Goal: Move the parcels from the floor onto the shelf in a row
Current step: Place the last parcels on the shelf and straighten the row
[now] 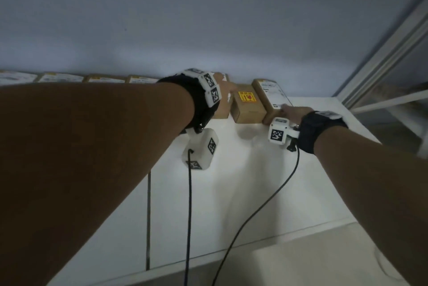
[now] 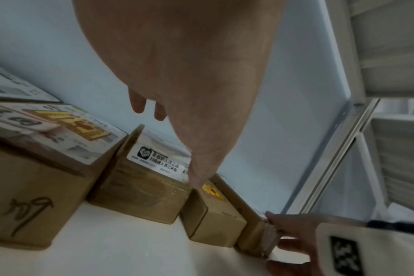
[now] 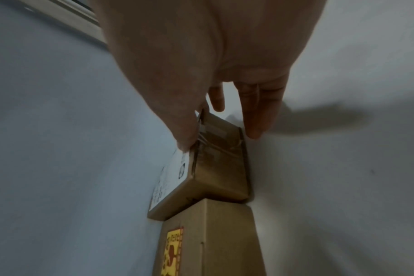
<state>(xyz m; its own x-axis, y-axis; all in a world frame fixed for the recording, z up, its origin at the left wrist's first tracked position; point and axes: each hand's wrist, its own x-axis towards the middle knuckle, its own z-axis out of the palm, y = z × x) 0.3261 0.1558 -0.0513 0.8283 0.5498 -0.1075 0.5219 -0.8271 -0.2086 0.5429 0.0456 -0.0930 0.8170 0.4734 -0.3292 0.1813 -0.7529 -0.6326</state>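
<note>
Brown cardboard parcels stand in a row along the back wall on the white shelf (image 1: 231,193). My left hand (image 1: 225,91) hovers with straight fingers over a white-labelled parcel (image 2: 149,179). Its thumb tip touches the top of the small yellow-sticker parcel (image 1: 249,109) beside it. My right hand (image 1: 287,109) holds the near end of the rightmost labelled parcel (image 1: 271,91), thumb on its top edge and fingers (image 3: 253,128) down at its lower edge by the shelf. That parcel (image 3: 217,171) touches the yellow-sticker parcel (image 3: 225,242) and sits slightly askew.
Several more labelled parcels (image 1: 104,78) continue the row leftward; the nearest is a larger box (image 2: 31,186) with handwriting. A metal shelf upright (image 1: 382,54) rises at the right end. Two wrist cables (image 1: 190,193) hang over the shelf front.
</note>
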